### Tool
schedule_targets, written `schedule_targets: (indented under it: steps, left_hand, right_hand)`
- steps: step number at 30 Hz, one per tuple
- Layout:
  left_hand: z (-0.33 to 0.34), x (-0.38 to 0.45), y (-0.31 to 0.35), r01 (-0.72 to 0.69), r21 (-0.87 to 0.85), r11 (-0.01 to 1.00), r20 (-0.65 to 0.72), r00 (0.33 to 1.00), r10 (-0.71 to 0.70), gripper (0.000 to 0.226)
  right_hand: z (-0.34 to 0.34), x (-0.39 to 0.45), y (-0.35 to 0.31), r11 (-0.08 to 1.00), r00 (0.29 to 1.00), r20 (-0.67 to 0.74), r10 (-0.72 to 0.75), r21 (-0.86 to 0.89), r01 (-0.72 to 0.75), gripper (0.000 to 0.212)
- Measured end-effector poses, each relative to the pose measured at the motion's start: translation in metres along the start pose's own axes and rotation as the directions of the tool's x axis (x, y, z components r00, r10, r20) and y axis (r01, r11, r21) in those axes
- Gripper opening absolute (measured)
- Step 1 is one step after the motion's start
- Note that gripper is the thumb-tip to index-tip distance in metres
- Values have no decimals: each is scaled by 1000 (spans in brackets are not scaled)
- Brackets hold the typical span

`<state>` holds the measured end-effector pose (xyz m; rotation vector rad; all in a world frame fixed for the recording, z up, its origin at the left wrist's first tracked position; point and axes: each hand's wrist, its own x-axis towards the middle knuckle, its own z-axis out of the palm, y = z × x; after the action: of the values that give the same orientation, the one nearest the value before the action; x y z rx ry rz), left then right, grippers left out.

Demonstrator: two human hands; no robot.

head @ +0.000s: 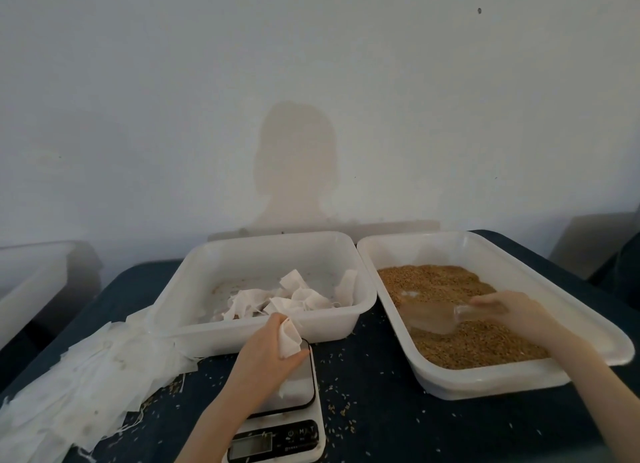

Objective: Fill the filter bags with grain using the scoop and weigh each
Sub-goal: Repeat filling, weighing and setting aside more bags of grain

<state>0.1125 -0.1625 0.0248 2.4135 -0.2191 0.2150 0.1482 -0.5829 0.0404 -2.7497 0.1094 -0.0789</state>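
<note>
Head view: a white filter bag (pixel 289 338) is pinched in the left hand (pixel 268 353), fingers and thumb curled round it, held just above the steel plate of a white kitchen scale (pixel 294 424) at the near middle of the worktop (pixel 381 417). The scale's display faces the camera; its reading is too blurred to tell. The right hand (pixel 509 315) grips the handle of a clear plastic scoop (pixel 431 317), whose bowl lies low in the brown grain (pixel 464 324) and is partly blurred. The grain fills the bottom of a white tray (pixel 519 381) on the right, set at an angle. Just left of it, touching at the far corner, stands a second white tub (pixel 242 334) with several crumpled bags (pixel 287 299) in it, strings trailing. A loose heap of flat, empty filter bags (pixel 79 376) spreads over the left near part of the dark blue worktop, its upper end against the tub's left wall. Stray grains dot the cloth around the scale. Behind, the person's shadow (pixel 296 164) falls on a pale wall.
</note>
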Motion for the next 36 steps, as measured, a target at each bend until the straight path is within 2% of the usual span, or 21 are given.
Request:
schedule_targets:
  steps: [2, 8, 11, 19, 26, 32, 36]
  left_hand:
    - [1, 1, 0, 10, 0, 1000, -1, 1000, -10, 42]
    - [3, 2, 0, 10, 1, 1000, -6, 1000, -10, 44]
    - [3, 3, 0, 7, 14, 1000, -5, 1000, -7, 44]
    - [3, 3, 7, -18, 18, 1000, 3, 1000, 18, 44]
    - [3, 0, 14, -62, -41, 997, 13, 998, 63, 44]
    - [1, 0, 18, -77, -18, 997, 12, 997, 77, 42]
    - [2, 1, 18, -62, 14, 998, 25, 998, 61, 43]
  right_hand:
    - [-1, -2, -1, 996, 1000, 13, -7, 91, 6, 34]
    - [-7, -1, -7, 951, 997, -73, -18, 308, 40, 32]
    - [-13, -1, -13, 946, 993, -105, -62, 311, 92, 36]
    - [-34, -17, -69, 903, 965, -80, -251, 340, 264, 41]
    - [-40, -33, -128, 853, 884, -41, -465, 245, 460, 44]
    - [-36, -35, -148, 839, 841, -57, -538, 58, 541, 36]
    - [-38, -40, -160, 833, 839, -33, -544, -138, 535, 35]
